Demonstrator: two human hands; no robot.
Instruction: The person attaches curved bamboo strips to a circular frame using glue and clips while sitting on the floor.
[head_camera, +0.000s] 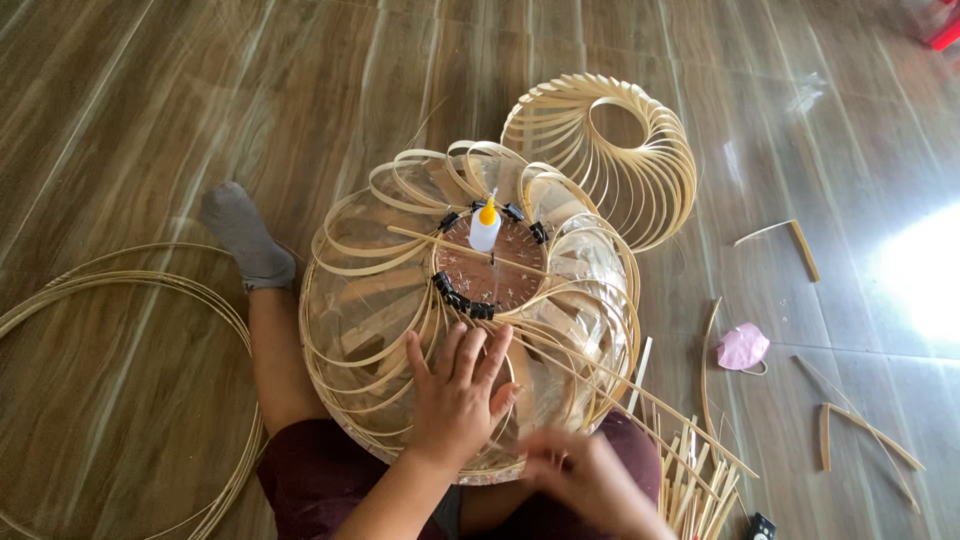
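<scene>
**Hands on a half-made bamboo lampshade**

The wooden floor fills the whole view. On it, at the left, lies a big coil of thin bamboo hoops. In the middle, between the person's legs, stands the bamboo lampshade, a round frame of bent strips over a clear mould. Behind it, touching its far side, lies a second, finished shade on its side.

The left hand rests flat on the near side of the lampshade, fingers spread open and pressing on the strips; it grips nothing. The right hand is low at the near edge, just beside the lampshade, and it is blurred, so I cannot tell if its fingers hold anything.

Near the right hand lies a bundle of loose strips. On the top ring of the lampshade sit black clips and a small glue bottle with a yellow tip, upright. A pink face mask lies at the right.
</scene>
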